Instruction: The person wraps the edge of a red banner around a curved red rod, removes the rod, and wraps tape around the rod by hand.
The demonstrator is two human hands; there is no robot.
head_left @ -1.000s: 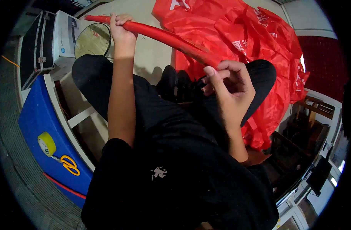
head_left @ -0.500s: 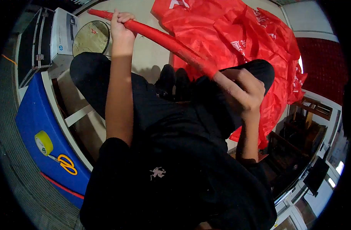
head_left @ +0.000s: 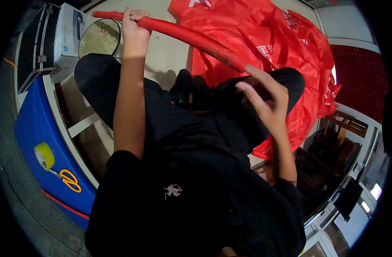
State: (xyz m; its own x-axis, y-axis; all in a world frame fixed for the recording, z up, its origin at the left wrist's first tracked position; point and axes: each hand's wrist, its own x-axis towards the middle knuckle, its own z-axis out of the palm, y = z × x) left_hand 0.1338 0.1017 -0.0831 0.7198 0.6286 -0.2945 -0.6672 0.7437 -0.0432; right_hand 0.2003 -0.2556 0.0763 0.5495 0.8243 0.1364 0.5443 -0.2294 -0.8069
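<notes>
R hand (head_left: 276, 112) spread vs prev., at red tube (head_left: 185, 35) nr end; L hand (head_left: 134, 31) clasped round far part.

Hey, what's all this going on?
A person's left hand grips a long red tube near its far end. The right hand is open, one of its fingers at the tube's near end; I can't tell whether it goes inside. Crumpled red sheeting lies behind, and yellow-handled scissors and a roll of tape rest on a blue tabletop.
</notes>
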